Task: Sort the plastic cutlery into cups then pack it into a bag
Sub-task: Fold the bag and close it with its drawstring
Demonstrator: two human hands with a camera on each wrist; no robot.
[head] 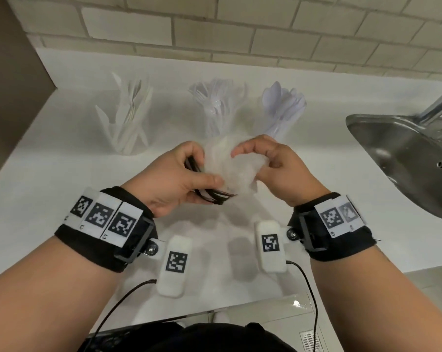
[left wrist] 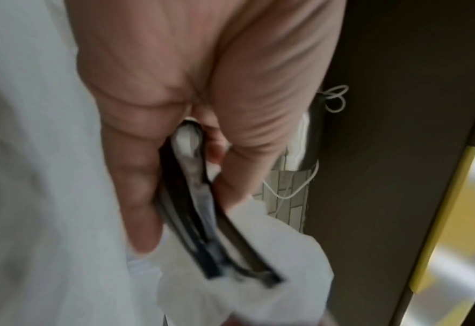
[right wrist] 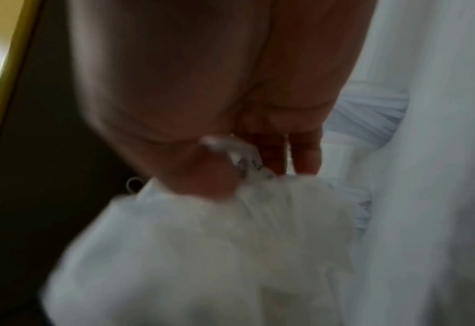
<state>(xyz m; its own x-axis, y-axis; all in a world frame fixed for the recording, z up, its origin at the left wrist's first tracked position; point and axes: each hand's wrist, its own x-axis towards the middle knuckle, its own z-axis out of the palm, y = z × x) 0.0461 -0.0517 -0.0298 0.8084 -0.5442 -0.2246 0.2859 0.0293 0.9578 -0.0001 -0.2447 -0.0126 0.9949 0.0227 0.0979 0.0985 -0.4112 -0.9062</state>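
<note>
A crumpled clear plastic bag (head: 236,168) with a black zip edge (head: 214,195) hangs between both hands above the white counter. My left hand (head: 189,174) grips the black edge (left wrist: 200,220) between thumb and fingers. My right hand (head: 263,161) pinches the bag's other side (right wrist: 239,158). Behind stand three clear cups: knives (head: 128,115) at left, forks (head: 217,105) in the middle, spoons (head: 283,107) at right.
A steel sink (head: 402,153) with a tap lies at the right. A tiled wall (head: 214,29) runs behind the counter and a dark panel (head: 9,85) stands at the left. Cables hang from both wrist cameras near the counter's front edge (head: 240,308).
</note>
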